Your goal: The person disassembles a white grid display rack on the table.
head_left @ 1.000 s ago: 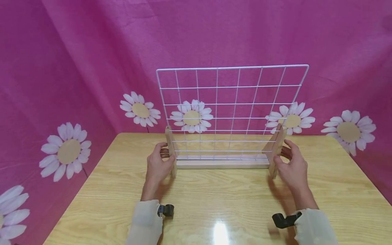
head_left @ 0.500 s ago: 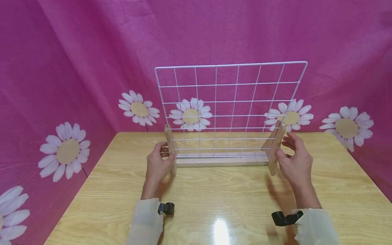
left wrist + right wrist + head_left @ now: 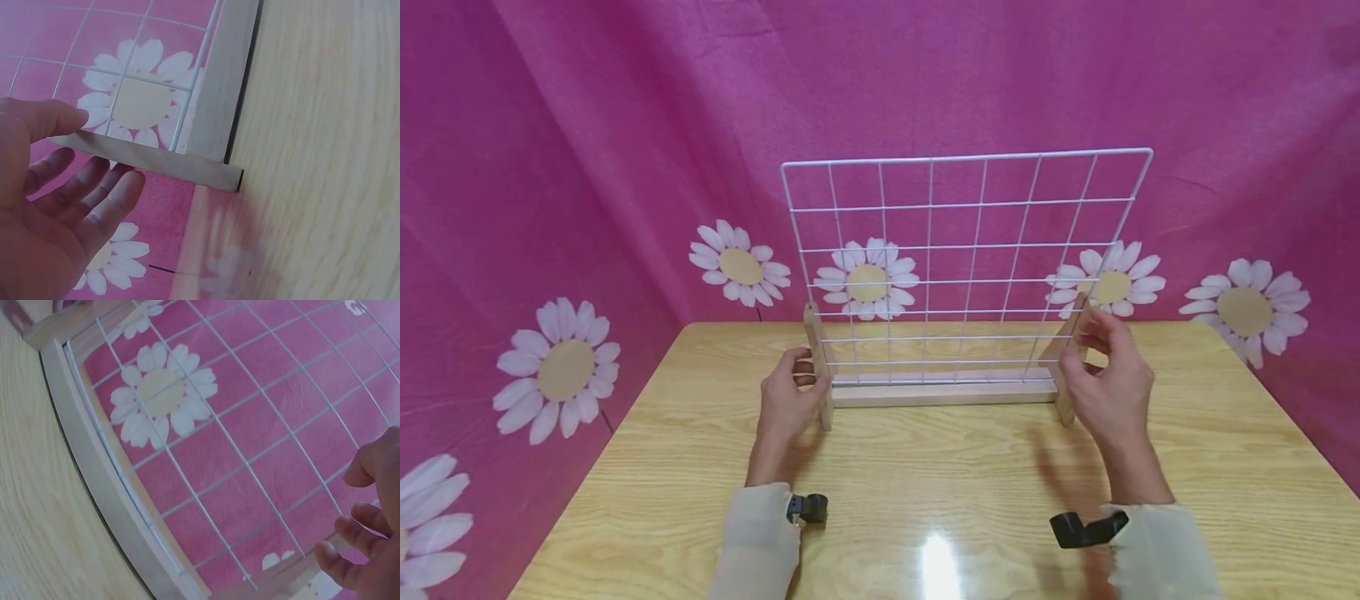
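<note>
A white wire grid panel [image 3: 955,225] stands upright in a wooden stand, leaning slightly back. The stand has a left side leg [image 3: 817,358], a right side leg [image 3: 1062,392] and a crossbar [image 3: 943,394]. My left hand [image 3: 786,398] pinches the left leg, thumb on the inner face and fingers outside, as the left wrist view shows. My right hand [image 3: 1112,379] is beside the upper part of the right leg, thumb and fingers spread apart. In the right wrist view, its fingertips [image 3: 328,553] overlap the leg, and the thumb stands off over the grid.
The stand sits toward the back of a wooden table [image 3: 880,475]. Behind and left hangs a pink cloth [image 3: 625,167] printed with white daisies. A black camera mount sits on each wrist [image 3: 808,509], with light sleeves below.
My right hand moved a little off the right leg, then came back in higher up, near its upper part. My left hand stayed on the left leg. The stand has hardly moved.
</note>
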The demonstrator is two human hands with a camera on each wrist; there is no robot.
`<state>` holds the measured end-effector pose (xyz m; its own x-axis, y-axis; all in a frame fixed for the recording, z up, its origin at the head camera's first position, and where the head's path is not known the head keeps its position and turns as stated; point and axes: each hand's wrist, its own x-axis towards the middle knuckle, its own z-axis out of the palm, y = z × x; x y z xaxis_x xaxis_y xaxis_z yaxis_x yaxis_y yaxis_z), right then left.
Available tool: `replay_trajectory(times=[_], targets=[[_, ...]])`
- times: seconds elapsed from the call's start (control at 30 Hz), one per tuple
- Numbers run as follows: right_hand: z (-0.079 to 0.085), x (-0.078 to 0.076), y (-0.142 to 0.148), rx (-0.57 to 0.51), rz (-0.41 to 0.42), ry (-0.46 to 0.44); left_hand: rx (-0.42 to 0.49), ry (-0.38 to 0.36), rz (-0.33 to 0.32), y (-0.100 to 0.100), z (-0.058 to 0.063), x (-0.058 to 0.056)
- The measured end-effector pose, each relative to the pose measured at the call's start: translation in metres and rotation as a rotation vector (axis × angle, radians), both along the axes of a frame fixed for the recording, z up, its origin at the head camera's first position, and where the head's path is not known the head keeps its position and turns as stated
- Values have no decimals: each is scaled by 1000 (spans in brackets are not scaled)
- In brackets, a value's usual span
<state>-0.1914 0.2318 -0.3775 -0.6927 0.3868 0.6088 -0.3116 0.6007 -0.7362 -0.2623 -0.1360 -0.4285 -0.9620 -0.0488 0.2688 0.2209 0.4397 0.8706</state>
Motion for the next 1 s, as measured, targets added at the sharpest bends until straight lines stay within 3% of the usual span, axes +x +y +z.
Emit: replay_trajectory(times=[0.47,1.0], targets=[[16,-15,-33,-73,100,17,-67,-63,26,5,-6,-1],[34,-30,-85,-89,131,-16,-21,-61,14,3,-12,-1]])
